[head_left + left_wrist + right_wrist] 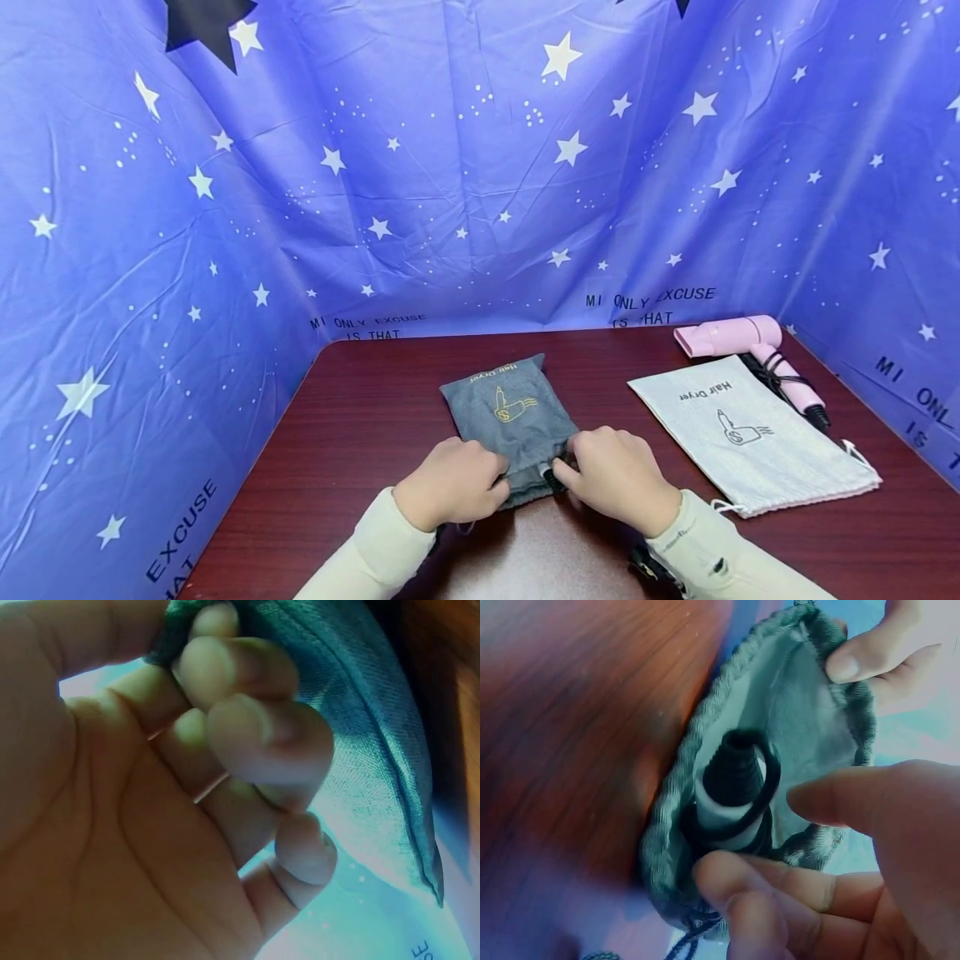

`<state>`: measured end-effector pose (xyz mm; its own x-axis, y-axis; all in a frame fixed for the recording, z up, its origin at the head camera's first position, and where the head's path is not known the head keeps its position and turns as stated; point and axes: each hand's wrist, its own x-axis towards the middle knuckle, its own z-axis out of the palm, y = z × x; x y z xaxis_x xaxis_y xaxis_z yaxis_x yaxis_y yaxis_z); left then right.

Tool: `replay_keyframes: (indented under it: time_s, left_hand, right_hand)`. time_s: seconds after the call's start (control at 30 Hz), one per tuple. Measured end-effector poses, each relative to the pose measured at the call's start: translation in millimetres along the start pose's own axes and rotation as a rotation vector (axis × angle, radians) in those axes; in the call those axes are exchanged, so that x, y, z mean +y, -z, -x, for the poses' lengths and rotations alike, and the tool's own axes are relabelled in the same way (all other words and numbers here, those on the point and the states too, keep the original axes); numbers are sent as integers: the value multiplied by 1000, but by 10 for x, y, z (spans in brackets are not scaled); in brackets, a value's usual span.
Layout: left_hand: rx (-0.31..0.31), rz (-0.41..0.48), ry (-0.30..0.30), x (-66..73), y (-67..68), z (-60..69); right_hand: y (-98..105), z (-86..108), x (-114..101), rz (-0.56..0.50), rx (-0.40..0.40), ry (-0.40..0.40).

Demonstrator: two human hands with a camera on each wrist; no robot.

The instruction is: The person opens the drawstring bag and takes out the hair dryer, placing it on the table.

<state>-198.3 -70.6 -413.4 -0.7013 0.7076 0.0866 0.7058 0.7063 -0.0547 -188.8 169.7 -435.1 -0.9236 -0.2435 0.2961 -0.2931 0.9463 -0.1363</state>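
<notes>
A grey drawstring bag (517, 417) marked "Hair Dryer" lies on the table, its mouth toward me. My left hand (457, 482) pinches one side of the mouth; its thumb and a fingertip show on the gathered rim (853, 712) in the right wrist view. Inside the opening sits a hair dryer handle (724, 829), pale, with a black ribbed cord sleeve (735, 776) and a looped black cord. The rest of that dryer is hidden in the cloth. My right hand (626, 479) holds the other side of the mouth, fingers bent beside the handle, thumb over the opening.
To the right lies a white drawstring bag (720, 442), flat, with a hair dryer print. Behind it rests a pink hair dryer (738, 335) with its black cord wrapped on the handle. A blue starry cloth (465, 167) walls the table (360, 400) at the back and sides.
</notes>
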Motion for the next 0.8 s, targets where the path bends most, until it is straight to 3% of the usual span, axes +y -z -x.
replay_keyframes:
  time_s: [0.57, 0.7, 0.8]
  left_hand:
    - [88, -76, -98, 174, -12, -4]
    - [91, -51, -108, 175, -9, -13]
    - [102, 17, -98, 132, -10, -25]
  right_hand:
    - [-64, 8, 42, 23, -35, -9]
    - [-77, -2, 55, 11, -29, 20]
    - [-93, -14, 76, -2, -30, 53]
